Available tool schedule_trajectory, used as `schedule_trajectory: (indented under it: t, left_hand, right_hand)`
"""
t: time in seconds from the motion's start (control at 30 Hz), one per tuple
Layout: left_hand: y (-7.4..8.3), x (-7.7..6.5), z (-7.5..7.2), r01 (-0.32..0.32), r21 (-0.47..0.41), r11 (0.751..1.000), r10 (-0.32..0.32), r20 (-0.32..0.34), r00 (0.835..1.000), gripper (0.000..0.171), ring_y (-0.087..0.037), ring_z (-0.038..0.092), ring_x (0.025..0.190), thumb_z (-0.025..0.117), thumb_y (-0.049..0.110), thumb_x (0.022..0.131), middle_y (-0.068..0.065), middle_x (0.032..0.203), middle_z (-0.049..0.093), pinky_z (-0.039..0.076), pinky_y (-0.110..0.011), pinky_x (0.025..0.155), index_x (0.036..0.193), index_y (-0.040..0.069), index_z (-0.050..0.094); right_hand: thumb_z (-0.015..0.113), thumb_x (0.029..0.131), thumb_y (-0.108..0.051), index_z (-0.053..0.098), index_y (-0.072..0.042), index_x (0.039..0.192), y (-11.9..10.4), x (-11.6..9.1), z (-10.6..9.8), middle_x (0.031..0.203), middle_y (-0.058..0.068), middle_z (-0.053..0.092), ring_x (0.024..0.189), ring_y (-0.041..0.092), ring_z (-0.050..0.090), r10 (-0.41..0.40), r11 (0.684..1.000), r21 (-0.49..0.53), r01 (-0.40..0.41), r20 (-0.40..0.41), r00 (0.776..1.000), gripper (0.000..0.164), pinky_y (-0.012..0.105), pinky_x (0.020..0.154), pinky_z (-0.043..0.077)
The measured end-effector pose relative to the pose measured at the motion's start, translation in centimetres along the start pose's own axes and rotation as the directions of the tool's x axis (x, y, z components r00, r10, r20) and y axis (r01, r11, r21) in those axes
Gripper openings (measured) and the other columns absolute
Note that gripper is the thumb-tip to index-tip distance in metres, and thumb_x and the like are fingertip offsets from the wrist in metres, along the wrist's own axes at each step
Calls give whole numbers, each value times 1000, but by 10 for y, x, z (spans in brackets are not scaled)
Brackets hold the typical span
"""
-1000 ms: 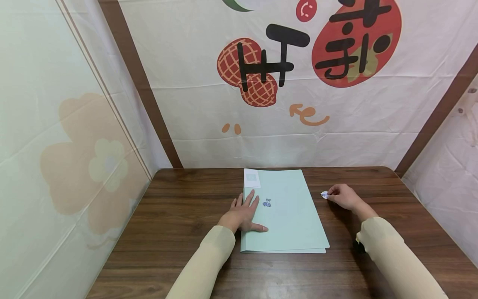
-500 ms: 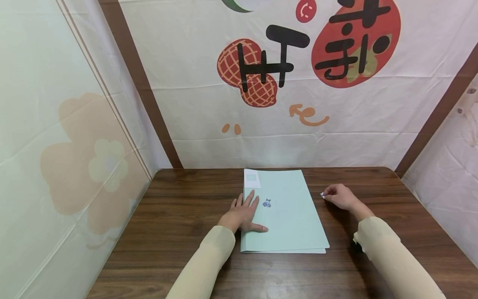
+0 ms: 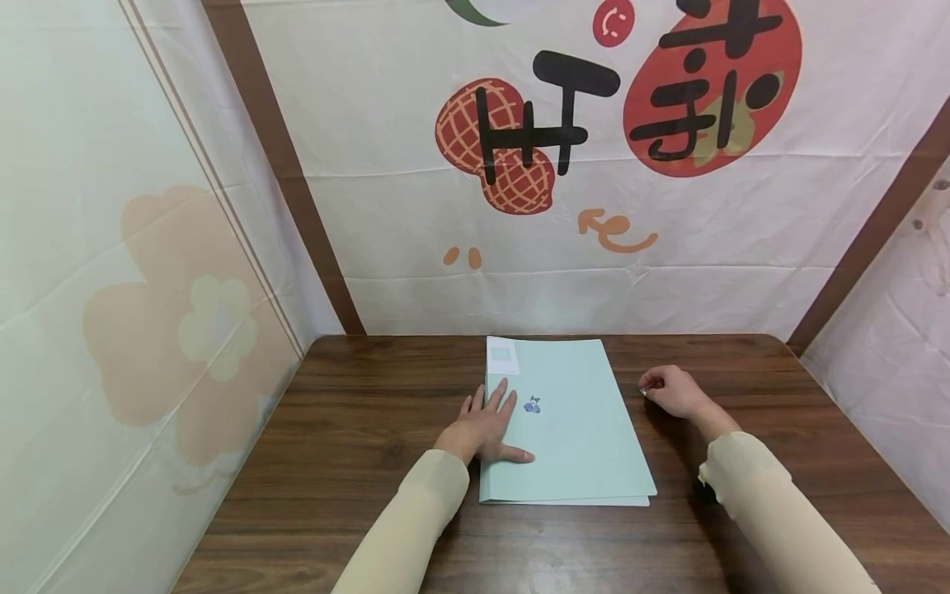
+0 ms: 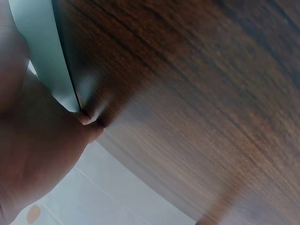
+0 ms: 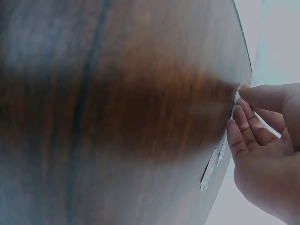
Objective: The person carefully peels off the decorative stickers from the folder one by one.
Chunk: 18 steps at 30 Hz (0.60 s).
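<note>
Head: printed backdrop (image 3: 594, 183) behind folder (image 3: 575, 437)

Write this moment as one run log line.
left hand: fingers spread on mint folder | right hand: pinches small white piece beside folder | folder: lying on table, blue flower design on cover

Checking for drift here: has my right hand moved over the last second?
Yes, slightly left: in the head view, your right hand is now nearer the folder, which has stayed put.
</note>
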State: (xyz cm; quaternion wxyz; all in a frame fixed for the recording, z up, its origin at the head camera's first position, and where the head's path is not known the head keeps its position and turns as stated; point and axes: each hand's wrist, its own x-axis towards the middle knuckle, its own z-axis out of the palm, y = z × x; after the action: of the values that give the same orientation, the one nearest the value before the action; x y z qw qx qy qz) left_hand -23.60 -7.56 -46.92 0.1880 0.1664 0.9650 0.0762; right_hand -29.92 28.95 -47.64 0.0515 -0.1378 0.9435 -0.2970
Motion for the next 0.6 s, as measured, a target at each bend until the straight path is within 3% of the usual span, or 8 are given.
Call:
schedule_trajectory:
  t: [0.6]
  left_hand:
    - [1,-2,0,-4,-3,1000,4,-1,1000,109,-43,2,157,65,72,87,-6,173,-2,11,-56,125,166,17,15]
  right_hand:
    - [57,94,4,67,13,111,1,1,-3,92,16,68,82,23,59,22,998,55,-23,5,1000,22,35,72,47]
